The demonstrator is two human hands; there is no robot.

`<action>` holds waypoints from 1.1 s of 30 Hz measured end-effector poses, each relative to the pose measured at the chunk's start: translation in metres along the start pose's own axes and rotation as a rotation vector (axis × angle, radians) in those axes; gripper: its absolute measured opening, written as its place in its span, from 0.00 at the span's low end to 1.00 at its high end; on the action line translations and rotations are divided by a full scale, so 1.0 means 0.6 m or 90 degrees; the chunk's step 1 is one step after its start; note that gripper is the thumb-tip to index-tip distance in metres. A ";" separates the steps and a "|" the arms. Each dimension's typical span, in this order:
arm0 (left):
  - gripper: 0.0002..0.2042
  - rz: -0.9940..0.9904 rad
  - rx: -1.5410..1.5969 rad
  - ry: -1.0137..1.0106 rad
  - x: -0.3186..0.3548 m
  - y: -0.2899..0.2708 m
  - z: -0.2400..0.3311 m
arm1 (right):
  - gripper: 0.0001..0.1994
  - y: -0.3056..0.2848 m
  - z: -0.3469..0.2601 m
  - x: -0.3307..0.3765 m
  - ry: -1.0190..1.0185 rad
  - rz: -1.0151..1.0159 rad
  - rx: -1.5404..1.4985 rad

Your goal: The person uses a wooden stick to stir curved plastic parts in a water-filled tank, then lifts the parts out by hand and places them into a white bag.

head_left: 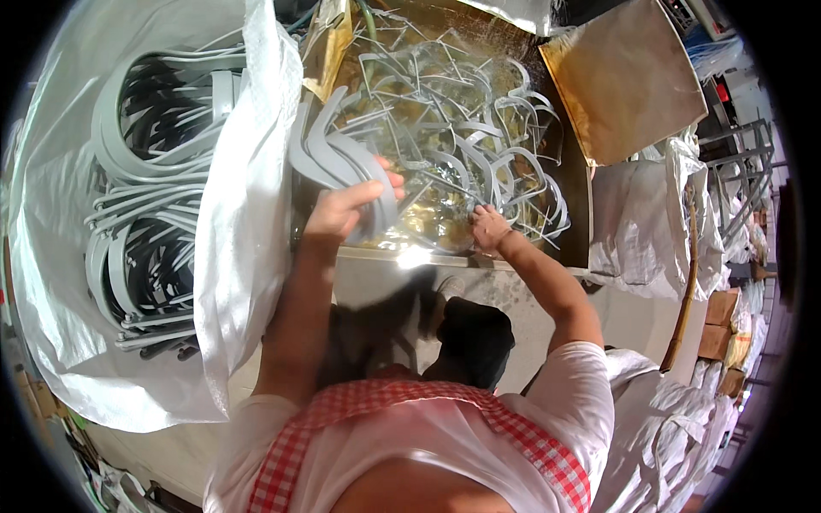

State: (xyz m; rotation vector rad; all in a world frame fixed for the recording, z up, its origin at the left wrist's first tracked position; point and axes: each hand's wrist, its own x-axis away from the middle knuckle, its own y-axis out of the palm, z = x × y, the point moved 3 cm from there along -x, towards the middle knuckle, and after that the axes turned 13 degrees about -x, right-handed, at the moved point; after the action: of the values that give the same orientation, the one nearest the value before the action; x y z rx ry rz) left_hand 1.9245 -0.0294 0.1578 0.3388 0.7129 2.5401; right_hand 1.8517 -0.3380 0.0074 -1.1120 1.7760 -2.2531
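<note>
Left hand [344,208] pinches grey strips [349,161]; right hand [489,229] (grip unclear) is inside tub rim [462,260].

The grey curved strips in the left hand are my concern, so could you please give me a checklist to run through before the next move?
1. Left hand holding the bundle of curved strips: ok, thumb and fingers on opposite sides.
2. Held strips lying the same way: ok, they bend alike and overlap.
3. Right hand gripping a strip: cannot tell; its fingertips are at the near side of the pile.
4. Pile in the tub untangled: not ok, strips cross at many angles.
5. White sack open: ok, stacked strips show inside.
</note>
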 end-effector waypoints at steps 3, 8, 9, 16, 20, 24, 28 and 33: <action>0.20 -0.027 -0.069 -0.019 -0.004 -0.002 0.003 | 0.12 -0.097 0.002 0.006 0.033 -0.005 -0.239; 0.22 -0.027 -0.100 -0.036 -0.007 0.012 0.001 | 0.04 -0.177 0.033 0.025 0.243 0.474 -1.232; 0.22 -0.024 -0.112 -0.050 -0.014 0.017 -0.008 | 0.04 -0.187 0.038 0.034 0.199 0.529 -1.377; 0.23 0.011 -0.079 -0.037 -0.023 0.066 -0.068 | 0.25 -0.294 -0.143 -0.042 0.069 0.591 -1.344; 0.23 0.018 -0.156 0.023 -0.022 0.052 -0.061 | 0.27 -0.310 -0.145 -0.037 0.091 0.569 -1.280; 0.20 -0.020 -0.065 -0.061 -0.019 0.053 -0.066 | 0.28 -0.256 -0.088 -0.025 0.063 0.355 -1.339; 0.17 -0.069 -0.062 -0.050 -0.020 0.050 -0.085 | 0.29 -0.357 -0.041 0.024 0.079 0.618 -0.226; 0.20 -0.285 -0.084 -0.100 0.005 0.100 -0.069 | 0.27 -0.412 -0.048 -0.033 -0.267 0.664 -0.285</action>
State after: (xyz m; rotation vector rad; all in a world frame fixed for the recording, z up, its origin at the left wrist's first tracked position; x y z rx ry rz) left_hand 1.8843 -0.0906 0.1561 0.2918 0.4939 2.0972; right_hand 1.9413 -0.2233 0.2101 -0.4131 2.0000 -0.9852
